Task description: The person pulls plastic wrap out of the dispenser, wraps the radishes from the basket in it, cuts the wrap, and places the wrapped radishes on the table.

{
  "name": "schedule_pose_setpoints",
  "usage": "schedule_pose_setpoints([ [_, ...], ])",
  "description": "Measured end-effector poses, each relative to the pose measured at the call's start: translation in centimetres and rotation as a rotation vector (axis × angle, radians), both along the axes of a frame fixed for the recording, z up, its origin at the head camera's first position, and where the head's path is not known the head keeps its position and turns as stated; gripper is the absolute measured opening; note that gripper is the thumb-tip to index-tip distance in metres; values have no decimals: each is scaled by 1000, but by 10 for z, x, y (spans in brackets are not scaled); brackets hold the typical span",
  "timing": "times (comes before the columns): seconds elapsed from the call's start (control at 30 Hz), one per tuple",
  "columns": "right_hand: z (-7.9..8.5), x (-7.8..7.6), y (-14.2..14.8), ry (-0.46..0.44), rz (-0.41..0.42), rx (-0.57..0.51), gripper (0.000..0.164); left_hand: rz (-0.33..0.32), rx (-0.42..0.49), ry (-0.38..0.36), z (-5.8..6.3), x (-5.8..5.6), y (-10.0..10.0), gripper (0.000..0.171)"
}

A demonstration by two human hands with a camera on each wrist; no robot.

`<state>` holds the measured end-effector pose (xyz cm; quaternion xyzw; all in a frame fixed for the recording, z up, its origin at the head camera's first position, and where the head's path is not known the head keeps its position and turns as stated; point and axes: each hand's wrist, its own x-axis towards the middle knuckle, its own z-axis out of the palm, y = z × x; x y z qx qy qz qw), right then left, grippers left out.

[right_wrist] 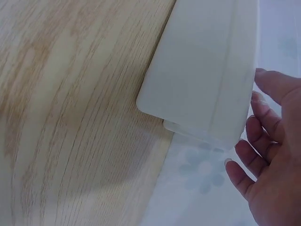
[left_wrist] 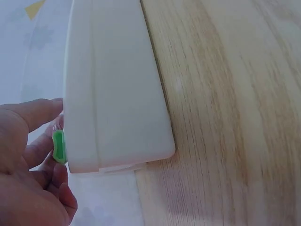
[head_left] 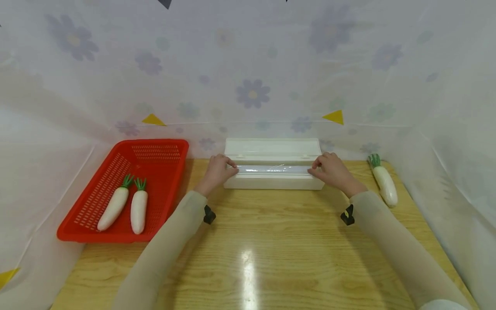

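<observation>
A long white cling film dispenser (head_left: 273, 182) sits at the table's back edge, its lid (head_left: 271, 148) raised. Inside lies a shiny roll of cling film (head_left: 271, 169). My left hand (head_left: 218, 173) pinches the film at the left end, thumb and forefinger over the box. At the opposite end, my right hand (head_left: 334, 172) pinches the film likewise. In the left wrist view, a small green piece (left_wrist: 59, 146) shows at the box's edge among the left fingers. The box wall (right_wrist: 197, 66) hides part of the right fingertips in the right wrist view.
To the left stands a red perforated basket (head_left: 182, 172) with two white radishes (head_left: 138, 212) in it. Another white radish (head_left: 385, 185), shiny on its surface, lies at the table's right edge. Flower-patterned sheeting (head_left: 252, 64) surrounds the wooden table (head_left: 290, 249) at the back and sides.
</observation>
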<state>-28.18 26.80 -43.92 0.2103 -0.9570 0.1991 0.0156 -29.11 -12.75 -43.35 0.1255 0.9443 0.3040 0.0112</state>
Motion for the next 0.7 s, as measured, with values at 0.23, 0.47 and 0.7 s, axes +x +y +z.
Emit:
schedule_pose_setpoints([
  [0.23,3,1,-2,-2,-18,-53,18,-3,26,-11,4,-1,1,16],
  [0.47,7,5,-5,-56,-83,-181,16,8,145,21,1,-2,-2,13],
  [0.7,5,1,-1,-46,-113,-240,22,66,306,-5,1,-2,-10,16],
])
